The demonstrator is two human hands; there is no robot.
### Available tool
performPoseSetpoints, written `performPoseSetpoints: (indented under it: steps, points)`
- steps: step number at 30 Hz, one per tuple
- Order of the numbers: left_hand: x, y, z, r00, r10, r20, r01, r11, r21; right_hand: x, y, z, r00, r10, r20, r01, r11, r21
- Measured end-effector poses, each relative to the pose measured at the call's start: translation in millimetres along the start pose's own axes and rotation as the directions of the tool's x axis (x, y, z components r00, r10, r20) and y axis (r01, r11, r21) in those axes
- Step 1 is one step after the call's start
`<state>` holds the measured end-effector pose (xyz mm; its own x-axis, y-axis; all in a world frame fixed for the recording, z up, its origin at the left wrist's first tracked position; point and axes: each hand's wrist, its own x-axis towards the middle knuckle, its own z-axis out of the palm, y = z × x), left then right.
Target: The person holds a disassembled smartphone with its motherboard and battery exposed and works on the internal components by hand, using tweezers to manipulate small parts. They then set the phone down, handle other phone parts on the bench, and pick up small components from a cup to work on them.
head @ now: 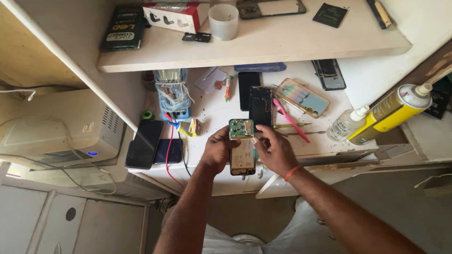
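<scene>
An opened phone with a green circuit board at its top and a gold battery below is held over the white worktop's front edge. My left hand grips its left side. My right hand holds the right side, thumb and fingers touching the board's lower right corner. A red thread circles my right wrist.
Behind the hands lie a dark phone frame, a black phone, a pink tool and a colourful phone case. Two dark phones rest at left by a blue meter with red wires. A yellow spray can and clear bottle stand right. A shelf hangs above.
</scene>
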<state>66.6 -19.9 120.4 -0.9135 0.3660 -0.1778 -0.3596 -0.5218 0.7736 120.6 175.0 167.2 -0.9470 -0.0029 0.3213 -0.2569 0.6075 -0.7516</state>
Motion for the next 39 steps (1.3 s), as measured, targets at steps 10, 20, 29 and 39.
performPoseSetpoints:
  steps: [10,20,29,39]
  points:
    - [-6.6,7.4,4.7,0.999,-0.048,-0.020,0.048,0.999,0.006,20.4,42.9,32.8,0.993,0.120,-0.017,-0.117,0.986,0.121]
    - [-6.2,7.9,4.8,0.999,-0.018,0.027,0.018,1.000,-0.002,22.6,36.7,22.8,0.973,0.226,0.053,-0.229,0.971,0.065]
    - [-5.7,7.4,6.2,0.999,-0.044,-0.024,0.045,0.996,0.071,27.6,26.9,22.7,0.978,0.207,0.022,-0.206,0.978,-0.028]
    - [-6.0,9.1,5.6,0.996,-0.081,-0.028,0.083,0.995,0.060,28.9,35.2,23.5,0.976,0.213,0.036,-0.214,0.977,0.013]
